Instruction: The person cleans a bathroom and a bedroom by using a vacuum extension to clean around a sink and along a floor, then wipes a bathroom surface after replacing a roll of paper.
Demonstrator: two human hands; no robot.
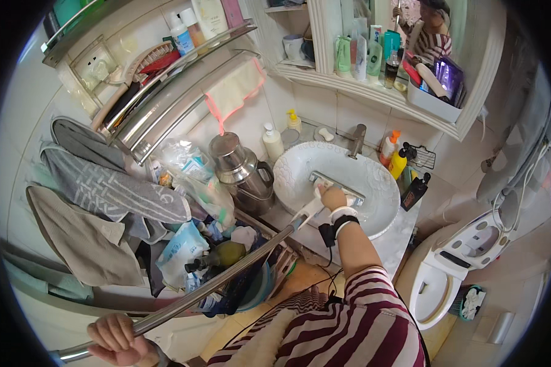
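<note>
A mop with a long metal pole [239, 267] slants from the lower left up to the washbasin [379, 223]. Near the pole's far end, my left hand [117, 339] is closed around it. The flat mop head [353, 196], in a metal frame with a white joint, lies inside the white patterned basin. My right hand [333, 199] is closed at the middle of that head, its fingertips partly hidden. A white band and a black strap circle my right wrist. The tap [357, 140] stands at the basin's far rim, beyond the mop head.
A steel thermos flask [240, 174] and a white pump bottle [272, 142] stand left of the basin. Yellow [398, 163] and black bottles [415, 191] stand on its right. Towels [113, 183] hang at left; a toilet [434, 287] is at right, a mirror cabinet above.
</note>
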